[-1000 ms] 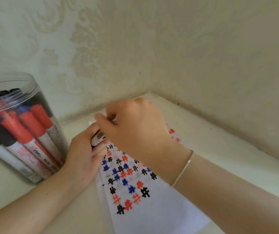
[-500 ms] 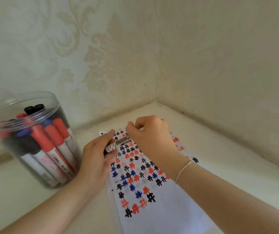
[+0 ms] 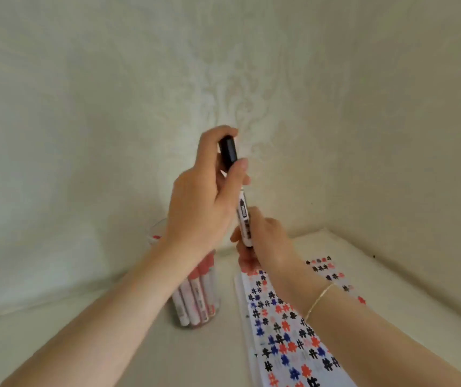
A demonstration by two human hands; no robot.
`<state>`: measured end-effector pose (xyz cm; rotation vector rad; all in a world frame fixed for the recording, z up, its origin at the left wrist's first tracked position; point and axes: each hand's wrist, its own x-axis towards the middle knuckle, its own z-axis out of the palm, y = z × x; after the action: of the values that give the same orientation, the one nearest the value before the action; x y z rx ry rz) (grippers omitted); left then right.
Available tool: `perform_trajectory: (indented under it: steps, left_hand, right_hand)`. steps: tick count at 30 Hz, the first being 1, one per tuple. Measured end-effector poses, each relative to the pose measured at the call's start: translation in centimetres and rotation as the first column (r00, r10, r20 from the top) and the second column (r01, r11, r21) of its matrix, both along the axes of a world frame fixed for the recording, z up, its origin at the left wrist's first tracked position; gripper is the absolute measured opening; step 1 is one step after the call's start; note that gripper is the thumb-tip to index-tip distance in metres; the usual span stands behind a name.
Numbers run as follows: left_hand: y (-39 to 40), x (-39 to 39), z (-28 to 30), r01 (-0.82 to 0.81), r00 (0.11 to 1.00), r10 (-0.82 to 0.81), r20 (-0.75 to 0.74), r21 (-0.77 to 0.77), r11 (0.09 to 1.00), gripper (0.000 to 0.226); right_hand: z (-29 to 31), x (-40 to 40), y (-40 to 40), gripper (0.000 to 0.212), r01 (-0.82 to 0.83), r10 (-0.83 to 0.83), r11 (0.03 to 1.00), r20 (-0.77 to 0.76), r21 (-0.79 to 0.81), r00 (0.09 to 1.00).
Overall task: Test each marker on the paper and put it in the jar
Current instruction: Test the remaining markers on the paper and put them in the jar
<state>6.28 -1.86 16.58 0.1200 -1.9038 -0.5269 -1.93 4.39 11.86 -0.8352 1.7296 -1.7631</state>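
While both hands are lifted off the desk, the white-barrelled marker with the black cap (image 3: 242, 219) stands almost upright between them, in front of the wall corner and above the far end of the paper. The left hand (image 3: 204, 196) curls its fingers and thumb round the black cap at the top; the right hand (image 3: 268, 241) grips the bottom of the barrel, with a thin gold bracelet (image 3: 318, 300) on that wrist. There is black printing down the barrel, but it's too blurred to read, no brand to call. Half a second ago this marker lay nearly flat, low over the sheet, both hands down on the paper; now it's up and vertical, and the view has tilted higher onto the wall. The clear round plastic jar (image 3: 195, 311) sits on the cream desk (image 3: 84, 344) just left of the paper, largely hidden behind the left forearm; I can make out about three white barrels with red caps inside, the rest covered. One white sheet of paper (image 3: 288, 331) lies bottom right, filled with rows of black, red and blue hash-shaped test marks, too many to count.
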Motion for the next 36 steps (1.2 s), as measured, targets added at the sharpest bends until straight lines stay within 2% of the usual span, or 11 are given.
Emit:
perform_trajectory:
  steps: [1, 3, 4, 5, 8, 11, 15, 18, 25, 32, 36]
  left_hand:
    - [-1.4, 0.8, 1.5, -0.064, 0.997, 0.064, -0.042, -0.009, 0.998, 0.028]
    - [-4.2, 2.5, 3.1, -0.169, 0.976, 0.172, -0.131, 0.039, 0.985, 0.026]
    - [-5.4, 3.2, 3.2, -0.211, 0.964, 0.219, -0.153, 0.068, 0.975, 0.025]
    - [-6.4, 3.8, 3.0, -0.247, 0.954, 0.258, -0.152, 0.085, 0.965, 0.025]
    - [-8.0, 4.9, 1.4, -0.317, 0.943, 0.323, -0.080, 0.073, 0.946, 0.027]
    - [-7.9, 5.7, 0.3, -0.272, 0.959, 0.276, -0.070, 0.061, 0.960, 0.025]
    - [-6.2, 6.6, 0.1, -0.164, 0.984, 0.156, -0.088, -0.085, 0.983, 0.024]
    - [-5.0, 7.3, -0.1, -0.060, 0.995, 0.045, -0.084, -0.185, 0.981, 0.024]
    - [-3.8, 8.2, -1.4, 0.099, 0.994, -0.105, -0.015, -0.241, 0.966, 0.024]
    - [-4.2, 8.4, -1.5, 0.017, 0.995, -0.036, -0.094, -0.198, 0.980, 0.026]
    - [-4.1, 8.0, -1.2, -0.021, 0.998, 0.003, -0.063, -0.290, 0.957, 0.027]
  right_hand:
    - [1.4, 0.8, -1.0, 0.034, 0.002, -0.004, 1.000, -0.144, -0.015, 0.990]
    - [3.4, 1.3, -2.8, 0.014, 0.042, -0.058, 0.998, -0.486, -0.044, 0.872]
    - [3.9, 1.4, -3.6, 0.015, 0.021, -0.023, 1.000, -0.600, -0.010, 0.800]
    - [4.0, 1.2, -4.6, 0.020, -0.028, 0.063, 0.997, -0.640, 0.065, 0.765]
    - [2.1, 1.2, -6.7, 0.031, -0.216, 0.357, 0.916, -0.443, 0.338, 0.822]
    - [0.2, 1.9, -6.0, 0.042, -0.276, 0.357, 0.923, -0.325, 0.268, 0.876]
    - [-0.5, 3.7, -1.5, 0.056, -0.400, 0.400, 0.912, -0.398, 0.087, 0.826]
    - [-1.2, 5.0, 0.6, 0.064, -0.415, 0.387, 0.907, -0.535, 0.072, 0.751]
    - [-1.3, 4.4, 0.8, 0.063, -0.354, 0.368, 0.924, -0.588, 0.145, 0.720]
    - [0.3, 4.1, 0.5, 0.043, -0.112, 0.265, 0.963, -0.795, 0.243, 0.545]
    - [1.3, 4.4, 0.3, 0.032, 0.006, 0.253, 0.956, -0.831, 0.294, 0.495]
